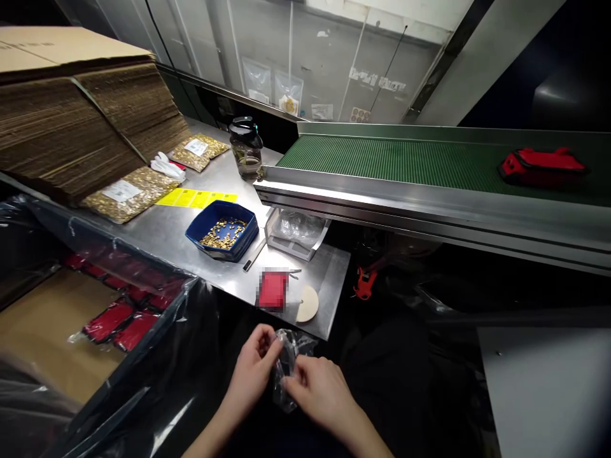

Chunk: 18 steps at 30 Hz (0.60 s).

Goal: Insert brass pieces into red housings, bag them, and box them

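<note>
Head view: fingers of left hand [252, 369] and right hand [317, 391] pinch a clear bag [286, 366] below the bench [167, 235] edge; bagged red pieces [107, 321] lie boxed.

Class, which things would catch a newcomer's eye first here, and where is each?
The left hand and right hand, bottom centre, pinch a clear plastic bag between them. Behind, a blue tray of small gold parts sits on the steel table, and a red case lies on the green conveyor belt at the right.

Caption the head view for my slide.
Left hand and right hand hold a clear plastic bag near the steel table.
</note>
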{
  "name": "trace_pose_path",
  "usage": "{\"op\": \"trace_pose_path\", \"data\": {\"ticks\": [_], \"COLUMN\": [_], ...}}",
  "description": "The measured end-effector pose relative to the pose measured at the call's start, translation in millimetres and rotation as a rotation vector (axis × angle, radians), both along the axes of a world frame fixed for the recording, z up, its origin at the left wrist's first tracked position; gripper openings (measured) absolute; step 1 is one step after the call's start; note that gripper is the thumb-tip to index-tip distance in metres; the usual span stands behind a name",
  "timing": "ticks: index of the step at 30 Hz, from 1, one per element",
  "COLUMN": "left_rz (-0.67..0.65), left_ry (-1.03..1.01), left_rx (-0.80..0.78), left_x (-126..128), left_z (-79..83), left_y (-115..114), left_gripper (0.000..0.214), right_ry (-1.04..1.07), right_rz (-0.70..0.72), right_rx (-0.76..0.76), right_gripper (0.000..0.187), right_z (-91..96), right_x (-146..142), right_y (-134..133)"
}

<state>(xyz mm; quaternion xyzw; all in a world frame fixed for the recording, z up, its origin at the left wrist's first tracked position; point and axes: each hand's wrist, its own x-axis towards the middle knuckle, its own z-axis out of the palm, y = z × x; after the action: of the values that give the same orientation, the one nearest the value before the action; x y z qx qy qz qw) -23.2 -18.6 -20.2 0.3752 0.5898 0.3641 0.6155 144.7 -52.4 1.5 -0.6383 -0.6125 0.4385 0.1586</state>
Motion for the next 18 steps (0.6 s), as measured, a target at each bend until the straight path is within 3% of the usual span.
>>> {"op": "trace_pose_path", "data": {"ticks": [3,5,8,10,14,18], "left_rz": [0.179,0.285,0.314,0.314,0.283,0.176], "left_ry": [-0.408,-0.489,-0.414,-0.284,-0.048,0.054], "left_rx": [-0.402,-0.504,-0.453,-0.376,-0.279,-0.187], "left_x": [-3.5,-16.0,-47.3,-69.3,-93.3,-88.7], "left_z": [-11.4,-16.9,-20.3,-20.8,-23.8,-30.6], "left_y": [-18.5,-28.6,-37.1,-38.5,-37.4,-38.9], "left_gripper": [0.035,0.038,0.039,0.041,0.049,0.048], "right_ry": [0.145,0.273,0.626,0.834,0.979,1.031], "right_rz": [-0.109,-0.186,-0.289,-0.418,-0.628,-0.808], "right_rx": [-0.121,-0.144,-0.220,-0.355,-0.498,-0.483], "right_gripper": [0.053,0.052,0.028,0.039,0.044,0.039], "right_z": [-9.6,-16.3,-24.9,-30.4,-43.0,-51.3], "right_x": [-10.8,-14.5,-22.8,-34.9,-70.0,-91.9], "right_y": [8.3,18.4,35.5,47.4,74.0,94.1]}}
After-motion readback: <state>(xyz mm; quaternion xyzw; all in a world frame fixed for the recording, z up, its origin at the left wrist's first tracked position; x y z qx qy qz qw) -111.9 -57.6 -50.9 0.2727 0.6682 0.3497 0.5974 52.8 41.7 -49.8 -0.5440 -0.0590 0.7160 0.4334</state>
